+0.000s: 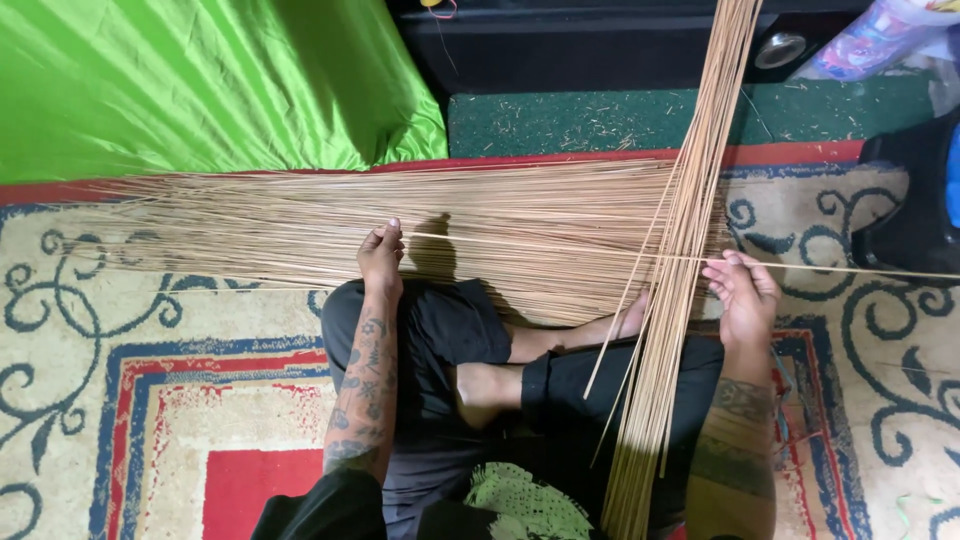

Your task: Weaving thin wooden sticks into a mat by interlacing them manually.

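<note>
Both hands (381, 256) (742, 290) on one thin stick (560, 247) across upright sticks (680, 260).

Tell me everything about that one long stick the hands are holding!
The single stick is very thin, straight and pale tan, like dried plant stem. It lies level, crossing over the flat pile of sticks and the upright bundle. The left hand pinches it near one end; the right hand grips it further along.

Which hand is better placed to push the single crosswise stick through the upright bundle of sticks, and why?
Probably the right hand: it pinches the crosswise stick right beside the upright bundle. The left hand holds the same stick farther away, over the flat pile of sticks.
</note>
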